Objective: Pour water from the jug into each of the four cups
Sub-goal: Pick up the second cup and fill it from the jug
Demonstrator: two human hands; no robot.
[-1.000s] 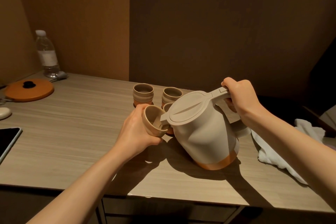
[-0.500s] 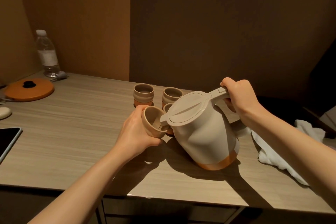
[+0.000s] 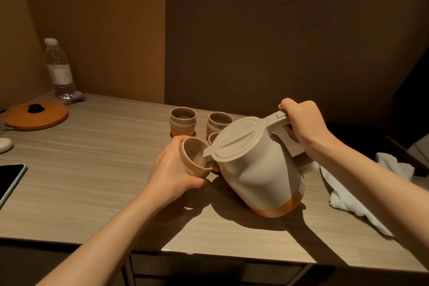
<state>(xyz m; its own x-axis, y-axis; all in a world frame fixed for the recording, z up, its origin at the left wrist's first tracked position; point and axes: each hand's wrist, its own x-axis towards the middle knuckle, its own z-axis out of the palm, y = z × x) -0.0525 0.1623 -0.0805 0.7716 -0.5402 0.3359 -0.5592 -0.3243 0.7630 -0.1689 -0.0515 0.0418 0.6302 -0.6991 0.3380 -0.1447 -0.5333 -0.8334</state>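
Tilting toward L hand point(image 3: 173, 173), which gripped cup point(image 3: 193, 160) touching spout, jug point(image 3: 257, 169) was held at handle by R hand point(image 3: 301, 121).

Both bare forearms reach forward from the lower edge of the view. The left hand point(image 3: 173, 169) curls its fingers and thumb around a tilted cup point(image 3: 193, 160), its back turned upward. The right hand point(image 3: 301, 121), wrist bent and raised higher, closes in a fist-like grip round the handle of the tipped jug point(image 3: 255, 167).
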